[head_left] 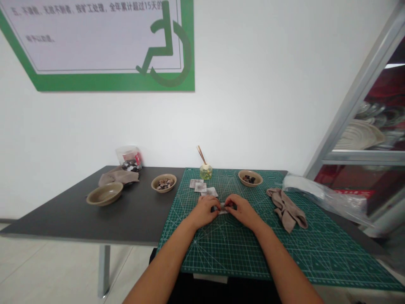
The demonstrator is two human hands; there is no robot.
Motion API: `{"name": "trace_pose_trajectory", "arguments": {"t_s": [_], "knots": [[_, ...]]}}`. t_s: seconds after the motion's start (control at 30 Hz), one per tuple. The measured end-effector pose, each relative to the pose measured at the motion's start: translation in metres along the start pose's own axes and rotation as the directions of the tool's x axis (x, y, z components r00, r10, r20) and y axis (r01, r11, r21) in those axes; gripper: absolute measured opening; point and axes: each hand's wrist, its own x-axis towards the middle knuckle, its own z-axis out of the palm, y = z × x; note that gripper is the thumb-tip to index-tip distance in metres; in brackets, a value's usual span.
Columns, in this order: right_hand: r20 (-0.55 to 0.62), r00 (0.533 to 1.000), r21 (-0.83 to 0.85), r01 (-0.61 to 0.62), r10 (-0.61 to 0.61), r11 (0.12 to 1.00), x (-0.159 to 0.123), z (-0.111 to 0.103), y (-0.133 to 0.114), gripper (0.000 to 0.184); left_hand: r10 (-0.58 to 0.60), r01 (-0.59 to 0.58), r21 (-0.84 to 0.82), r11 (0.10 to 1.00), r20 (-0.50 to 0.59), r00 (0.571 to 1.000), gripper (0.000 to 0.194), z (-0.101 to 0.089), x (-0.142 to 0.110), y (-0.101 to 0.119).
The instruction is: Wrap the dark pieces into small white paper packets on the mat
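Both hands meet over a green cutting mat [215,249], bent over a small pale square piece [223,210]. The fingers of my left hand [205,210] pinch its left side. My right hand [243,210] pinches at the right side, its fingertips close to the left ones. Fingers cover most of the piece, so its exact kind is unclear. Just beyond my left hand lie several printed paper squares [200,186], some overlapping.
A reed diffuser [206,171] stands behind the squares. Bowls of small pieces sit left [163,183] and right [250,178]. Further left are another bowl [105,195], a cloth [118,176] and a clear jar [129,157]. A brown cloth [287,210] and plastic bag [319,198] lie right.
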Motion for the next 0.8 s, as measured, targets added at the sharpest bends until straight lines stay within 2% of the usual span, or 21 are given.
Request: {"name": "trace_pose_trajectory", "arguments": {"t_s": [0.2,0.67,0.8], "knots": [[-0.029,0.999,0.009,-0.024,0.024,1.0,-0.0015,-0.0048,0.0066,0.01,0.017,-0.017,-0.011,1.0,-0.008,1.0,0.014,0.0012,-0.0003,-0.0018],[0.034,0.997,0.075,-0.064,0.062,0.995,-0.0028,-0.0023,0.0042,0.016,0.012,-0.012,-0.022,1.0,-0.009,1.0,0.013,-0.0004,-0.0004,-0.0003],[-0.05,0.999,-0.035,-0.008,0.006,0.999,-0.0017,-0.0018,0.0089,0.013,0.016,-0.017,-0.036,0.999,-0.011,1.0,0.013,-0.0009,-0.0008,0.0]]}}
